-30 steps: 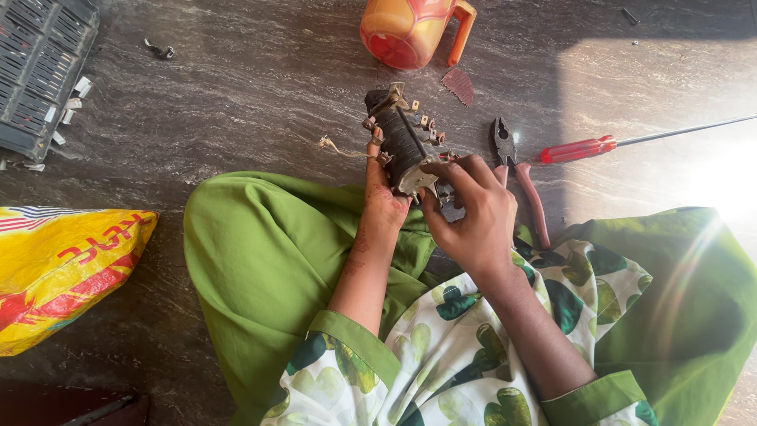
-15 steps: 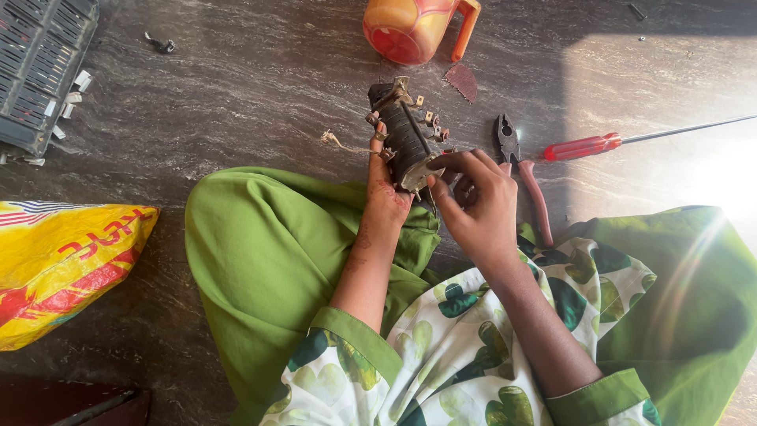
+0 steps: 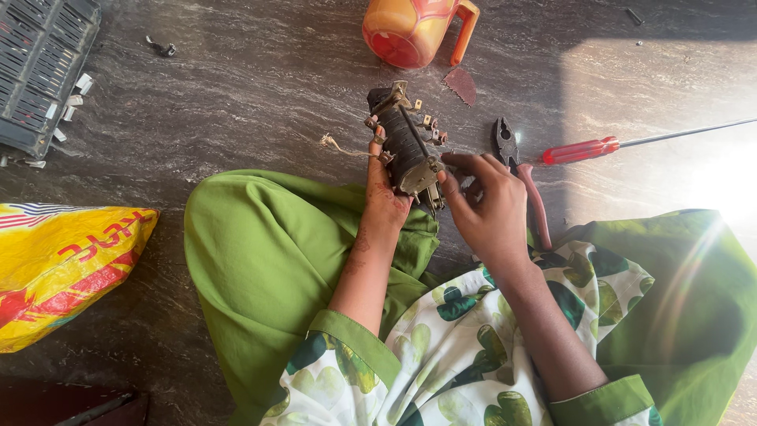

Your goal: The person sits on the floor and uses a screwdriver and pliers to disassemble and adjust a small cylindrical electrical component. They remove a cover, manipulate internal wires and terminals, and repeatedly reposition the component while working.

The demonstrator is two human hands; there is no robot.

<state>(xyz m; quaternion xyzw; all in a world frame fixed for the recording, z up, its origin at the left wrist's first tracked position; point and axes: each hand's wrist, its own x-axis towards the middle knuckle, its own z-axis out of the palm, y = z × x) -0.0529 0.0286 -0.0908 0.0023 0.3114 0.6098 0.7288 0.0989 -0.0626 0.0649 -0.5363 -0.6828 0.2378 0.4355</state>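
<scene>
Dark stone floor (image 3: 236,102), sunlit rt.

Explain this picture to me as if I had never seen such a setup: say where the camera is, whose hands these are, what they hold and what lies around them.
The camera sits on a person's head and looks down, so you see their own arms and green-clad lap. They sit on a dark stone floor.

The left hand grips a dark, ribbed electrical part with small metal tabs on its sides. The right hand touches the part's near end with its fingertips.

On the floor beside the right hand lie pliers with reddish handles and a red-handled screwdriver. Farther off stands an orange jug. At the left are a yellow bag and a dark slotted plastic panel.
</scene>
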